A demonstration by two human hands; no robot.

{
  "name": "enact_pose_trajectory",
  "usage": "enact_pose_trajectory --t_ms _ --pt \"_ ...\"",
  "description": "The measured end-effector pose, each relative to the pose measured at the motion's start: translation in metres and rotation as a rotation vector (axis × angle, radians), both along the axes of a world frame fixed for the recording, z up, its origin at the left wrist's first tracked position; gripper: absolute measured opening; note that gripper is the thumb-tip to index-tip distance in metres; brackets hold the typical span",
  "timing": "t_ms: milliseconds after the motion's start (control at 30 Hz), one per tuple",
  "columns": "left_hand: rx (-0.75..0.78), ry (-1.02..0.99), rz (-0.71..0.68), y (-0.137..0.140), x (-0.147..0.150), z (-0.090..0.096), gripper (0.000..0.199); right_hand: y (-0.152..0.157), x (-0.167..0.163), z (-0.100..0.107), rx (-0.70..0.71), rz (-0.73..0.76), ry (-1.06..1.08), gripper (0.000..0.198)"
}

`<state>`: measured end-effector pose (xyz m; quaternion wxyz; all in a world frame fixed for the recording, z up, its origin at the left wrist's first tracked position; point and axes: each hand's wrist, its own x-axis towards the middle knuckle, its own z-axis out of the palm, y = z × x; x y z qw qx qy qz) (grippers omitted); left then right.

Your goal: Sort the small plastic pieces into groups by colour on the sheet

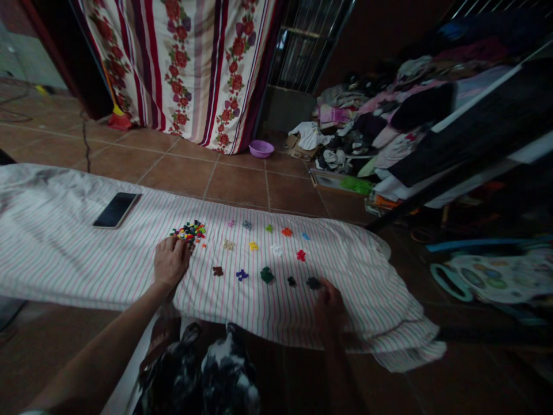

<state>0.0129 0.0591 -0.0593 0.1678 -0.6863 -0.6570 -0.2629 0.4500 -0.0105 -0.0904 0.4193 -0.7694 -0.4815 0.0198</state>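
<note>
My left hand (pixel 171 259) rests on the striped cloth at the near edge of a mixed heap of small coloured pieces (pixel 192 230). Its fingers are bent together, and their tips are partly hidden. Over to the right, my right hand (pixel 330 300) has thumb and fingers drawn together beside a small black cluster (pixel 314 283); anything in them is too small to make out. Between the hands lie little groups sorted by colour, among them dark green (pixel 266 275), blue (pixel 242 275), brown (pixel 218 271), yellow (pixel 253 246), red (pixel 301 255) and orange (pixel 287 231).
A phone (pixel 116 210) lies on the striped cloth (pixel 64 248) left of the heap. Beyond, on the tiled floor, stand a purple basin (pixel 261 149) and a broom (pixel 118 118) by a flowered curtain (pixel 185 69). Clothes (pixel 389 109) are piled at the right.
</note>
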Motion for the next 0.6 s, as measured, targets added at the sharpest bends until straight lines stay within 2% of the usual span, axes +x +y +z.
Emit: enact_pose_trajectory --t_ms 100,233,333,467,600 --pt "-0.053 0.002 0.047 -0.007 -0.004 0.0 0.024 -0.001 0.003 0.0 -0.039 0.037 0.045 0.048" --pt "-0.062 -0.11 0.082 -0.014 -0.011 -0.001 0.018 -0.002 0.004 0.001 -0.048 0.026 0.07 0.052" --pt "-0.089 -0.176 0.085 -0.015 -0.014 0.002 0.023 -0.002 0.005 0.002 -0.057 0.03 0.073 0.056" --pt "-0.097 -0.227 0.182 -0.023 -0.016 0.008 0.028 -0.002 0.007 0.002 -0.091 0.037 0.086 0.061" --pt "-0.098 -0.181 0.193 -0.042 -0.023 0.003 0.038 -0.003 0.007 0.005 -0.067 0.074 0.118 0.061"
